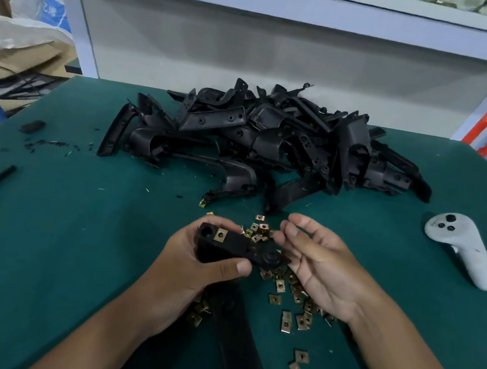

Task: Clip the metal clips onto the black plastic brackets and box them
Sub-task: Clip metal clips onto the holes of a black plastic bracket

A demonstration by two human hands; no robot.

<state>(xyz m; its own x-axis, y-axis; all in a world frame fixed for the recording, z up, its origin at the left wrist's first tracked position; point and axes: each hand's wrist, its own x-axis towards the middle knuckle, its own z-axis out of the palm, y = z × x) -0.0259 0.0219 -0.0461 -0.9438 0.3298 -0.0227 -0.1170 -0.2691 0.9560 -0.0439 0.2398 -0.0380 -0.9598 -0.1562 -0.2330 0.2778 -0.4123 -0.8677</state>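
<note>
Your left hand (205,262) gripped bracket (237,248), one clip (220,234) seated at 10 o'clock end. Your right hand (316,262) hung relaxed, empty, at 3 o'clock. Risk: half-seated clip could have dropped into loose clips (296,304).

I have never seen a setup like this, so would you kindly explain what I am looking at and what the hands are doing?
There is no machine here: a person works bare-handed, filmed by one wide-angle camera worn on the head, looking down at a green table. The left hand grips a black plastic bracket that already carries one brass-coloured metal clip. The right hand is open beside it, palm up, holding nothing that shows. Loose clips lie scattered beneath the hands. Behind them sits a pile of brackets. A white handheld controller lies at the right. No box is visible.
</note>
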